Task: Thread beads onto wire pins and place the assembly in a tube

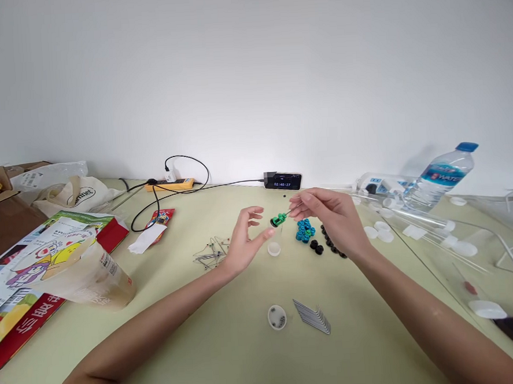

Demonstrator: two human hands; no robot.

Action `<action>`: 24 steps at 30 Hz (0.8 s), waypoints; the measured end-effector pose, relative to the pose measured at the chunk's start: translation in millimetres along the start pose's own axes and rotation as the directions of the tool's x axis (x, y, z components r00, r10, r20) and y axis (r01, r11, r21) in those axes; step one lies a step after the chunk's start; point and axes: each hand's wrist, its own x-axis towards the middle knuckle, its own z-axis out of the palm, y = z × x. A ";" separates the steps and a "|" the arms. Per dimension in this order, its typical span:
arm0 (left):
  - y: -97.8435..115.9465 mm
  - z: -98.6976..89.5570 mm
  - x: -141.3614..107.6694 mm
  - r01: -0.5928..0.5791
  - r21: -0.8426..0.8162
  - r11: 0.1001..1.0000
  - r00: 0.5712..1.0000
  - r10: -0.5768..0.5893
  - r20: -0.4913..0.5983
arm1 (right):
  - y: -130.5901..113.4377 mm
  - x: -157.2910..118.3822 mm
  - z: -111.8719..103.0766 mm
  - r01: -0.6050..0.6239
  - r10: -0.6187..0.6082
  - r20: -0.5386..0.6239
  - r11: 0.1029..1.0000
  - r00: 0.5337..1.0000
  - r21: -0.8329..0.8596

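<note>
Green part (279, 219), dark at one end, is held up above the worktop (222, 344) between both hands, on the tip of a thin metal rod (291, 211).

Nearest, a white dish (270, 320) with tiny dark bits inside and, just right of it, a row of bent metal pins (313, 317) are seen lying flat. A drink cup (118, 281) is stood at left, partly over printed packaging (34, 321).

Further in, the rod is pinched by the closed fingers of the right hand (334, 213). The fingers of the left hand (244, 239) are parted in a loose curl, thumb beside the dark end; whether it is touched cannot be told. Below, a white cap (274, 249) is seen; thin wire pieces (210, 254) are scattered left. Black round parts (316, 247) and clustered blue parts (304, 231) are placed near the right hand, a red packet (167, 216) well left.

Farthest, a water bottle (444, 174), a phone (282, 182) and an orange power strip (182, 185) are set along the wall (249, 71).
</note>
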 end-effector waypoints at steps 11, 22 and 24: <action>-34.1 9.8 -9.6 0.149 -0.030 0.988 0.935 -0.131 0.328 | 16.9 8.3 -7.0 -0.027 0.022 -0.057 0.997 0.998 -0.073; -34.4 6.1 -13.3 0.109 -0.001 0.994 0.946 -0.104 0.306 | 27.0 7.6 -10.7 0.042 0.085 0.233 0.870 0.969 -0.491; -34.7 5.2 -14.7 0.103 0.028 0.994 0.951 -0.106 0.291 | 25.8 6.1 -8.0 0.118 0.070 0.274 0.781 0.959 -0.613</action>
